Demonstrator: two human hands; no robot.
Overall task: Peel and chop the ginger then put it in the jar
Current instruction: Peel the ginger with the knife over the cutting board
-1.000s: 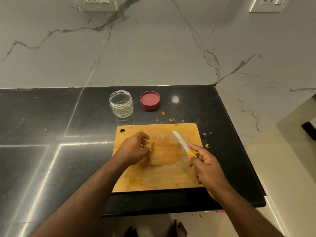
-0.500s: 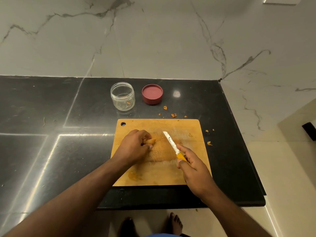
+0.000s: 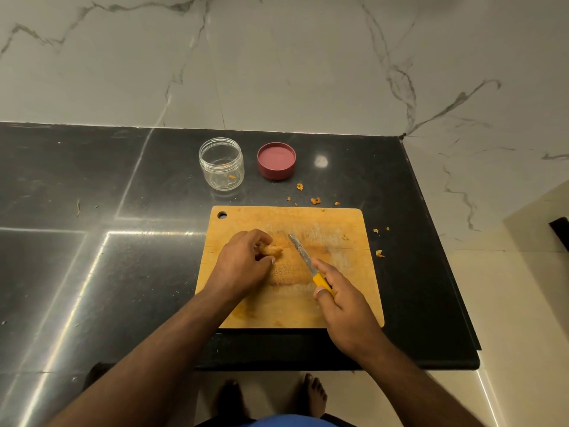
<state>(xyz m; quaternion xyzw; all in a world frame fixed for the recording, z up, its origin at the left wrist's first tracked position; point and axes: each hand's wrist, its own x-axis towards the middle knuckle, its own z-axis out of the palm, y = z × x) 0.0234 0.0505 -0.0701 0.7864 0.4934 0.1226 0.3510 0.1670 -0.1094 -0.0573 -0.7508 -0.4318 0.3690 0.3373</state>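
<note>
Since the earlier frames, the right hand [image 3: 345, 306] had drawn the knife [image 3: 303, 257] leftward across the cutting board [image 3: 348, 291], so its tip now lay just beside the ginger [image 3: 273, 249] instead of out toward the board's right side. In the head view, the left hand [image 3: 246, 263] sat at the centre of the frame with its fingers curled around the ginger, pinning it to the board, while the right hand was closed on the knife's yellow handle, blade angled toward the upper left. A smear of finely chopped ginger [image 3: 288, 271] lay between the hands. The open jar [image 3: 221, 163] stood above the board, upper centre, nearly empty, its red lid [image 3: 276, 160] to its right; scraps [image 3: 314, 200] dotted the black counter [image 3: 123, 272]. The chopping step looked to be in hand; the next cut called for keeping the blade clear of the curled fingertips.
</note>
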